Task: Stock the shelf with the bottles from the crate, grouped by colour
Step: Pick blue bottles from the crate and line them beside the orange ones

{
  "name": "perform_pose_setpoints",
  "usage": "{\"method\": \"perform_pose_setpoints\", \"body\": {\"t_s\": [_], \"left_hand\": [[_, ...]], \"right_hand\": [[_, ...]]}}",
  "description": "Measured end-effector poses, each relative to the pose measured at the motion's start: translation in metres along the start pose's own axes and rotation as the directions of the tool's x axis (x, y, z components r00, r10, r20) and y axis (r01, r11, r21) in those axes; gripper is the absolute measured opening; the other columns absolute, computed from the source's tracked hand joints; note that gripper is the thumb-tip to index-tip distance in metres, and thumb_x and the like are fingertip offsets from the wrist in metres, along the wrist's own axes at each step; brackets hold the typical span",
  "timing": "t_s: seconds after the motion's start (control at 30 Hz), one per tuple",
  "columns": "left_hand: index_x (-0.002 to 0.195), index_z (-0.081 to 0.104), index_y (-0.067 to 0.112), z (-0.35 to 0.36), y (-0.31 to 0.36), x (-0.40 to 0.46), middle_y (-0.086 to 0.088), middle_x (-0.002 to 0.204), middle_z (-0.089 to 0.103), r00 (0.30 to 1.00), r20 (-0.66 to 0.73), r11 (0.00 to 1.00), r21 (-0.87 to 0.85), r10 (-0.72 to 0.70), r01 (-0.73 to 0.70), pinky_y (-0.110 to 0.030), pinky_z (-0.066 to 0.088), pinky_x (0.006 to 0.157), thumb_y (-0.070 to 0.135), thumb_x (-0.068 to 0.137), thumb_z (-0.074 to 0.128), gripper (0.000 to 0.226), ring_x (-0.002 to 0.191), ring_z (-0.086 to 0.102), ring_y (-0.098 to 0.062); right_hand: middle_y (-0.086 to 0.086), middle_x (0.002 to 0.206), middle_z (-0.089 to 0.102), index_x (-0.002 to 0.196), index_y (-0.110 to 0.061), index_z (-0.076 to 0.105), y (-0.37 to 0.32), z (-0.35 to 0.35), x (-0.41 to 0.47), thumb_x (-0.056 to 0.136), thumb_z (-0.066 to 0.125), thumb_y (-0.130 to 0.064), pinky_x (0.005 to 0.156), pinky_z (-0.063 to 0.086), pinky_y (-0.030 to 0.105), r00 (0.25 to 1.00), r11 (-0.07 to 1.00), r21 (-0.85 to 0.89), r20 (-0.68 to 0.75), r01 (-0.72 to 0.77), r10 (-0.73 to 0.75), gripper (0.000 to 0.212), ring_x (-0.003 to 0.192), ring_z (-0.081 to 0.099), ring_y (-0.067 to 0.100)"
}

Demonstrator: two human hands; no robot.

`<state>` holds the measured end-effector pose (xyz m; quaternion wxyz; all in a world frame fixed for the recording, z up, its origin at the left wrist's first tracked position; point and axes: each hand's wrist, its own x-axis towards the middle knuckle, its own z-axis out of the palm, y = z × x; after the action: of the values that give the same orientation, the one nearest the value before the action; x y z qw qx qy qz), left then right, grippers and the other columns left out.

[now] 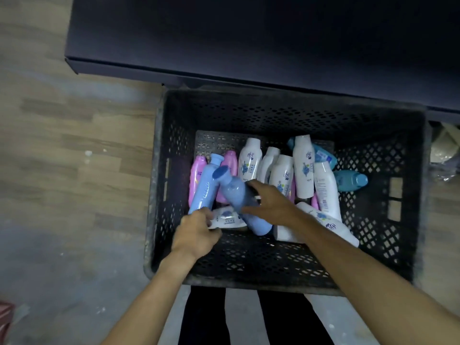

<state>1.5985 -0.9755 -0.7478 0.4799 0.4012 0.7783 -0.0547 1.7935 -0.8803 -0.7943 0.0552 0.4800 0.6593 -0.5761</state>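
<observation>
One head-worn camera, looking almost straight down, close over the crate (408,195) on the floor (74,170); the shelf (249,41) fills the top, the person's forearms reach in from below.

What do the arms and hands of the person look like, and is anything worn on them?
Both forearms are bare, with no sleeves in view. The left hand and the right hand wear no gloves; no ring, watch or band shows on them.
</observation>
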Motion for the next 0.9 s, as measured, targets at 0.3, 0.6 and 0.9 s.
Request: {"method": "perform_pose_setpoints", "body": {"t_s": [0.3, 0.6, 0.9], "left_hand": [[0.112, 0.061, 0.013, -0.027, 0.095, -0.027, 0.008, 0.101, 0.072, 0.943, -0.131, 0.664, -0.680, 0.307, -0.311, -0.016, 0.052, 0.078, 0.002, 0.067, 0.086, 0.053, 0.095, 0.067, -0.001], [0.114, 0.062, 0.025, -0.139, 0.176, -0.112, 0.009, 0.101, 0.071, 0.768, -0.344, 0.589, -0.498, 0.540, -0.637, -0.030, 0.059, 0.082, 0.019, 0.064, 0.089, 0.057, 0.096, 0.068, -0.002], [0.113, 0.062, 0.029, -0.264, 0.241, -0.209, 0.012, 0.095, 0.073, 0.544, -0.487, 0.462, -0.289, 0.683, -0.839, -0.028, 0.059, 0.080, 0.024, 0.061, 0.089, 0.059, 0.090, 0.068, 0.002]], "right_hand": [[0.001, 0.123, 0.066, 0.125, -0.011, 0.056, -0.108, -0.114, -0.069, 0.080, 0.076, 0.005, 0.094, 0.053, 0.023, 0.981, 0.898, 0.415, -0.177, 0.144, -0.075, 0.052, 0.116, 0.063, 0.006], [0.001, 0.113, 0.073, 0.118, -0.014, 0.065, -0.236, -0.189, -0.161, 0.073, 0.084, -0.022, 0.094, 0.055, 0.037, 0.865, 0.887, 0.334, -0.485, 0.320, -0.130, 0.049, 0.109, 0.068, 0.016], [-0.011, 0.127, 0.064, 0.136, -0.031, 0.044, -0.374, -0.238, -0.252, 0.076, 0.086, -0.024, 0.080, 0.058, 0.027, 0.577, 0.866, 0.010, -0.750, 0.500, -0.324, 0.074, 0.111, 0.065, 0.006]]}}
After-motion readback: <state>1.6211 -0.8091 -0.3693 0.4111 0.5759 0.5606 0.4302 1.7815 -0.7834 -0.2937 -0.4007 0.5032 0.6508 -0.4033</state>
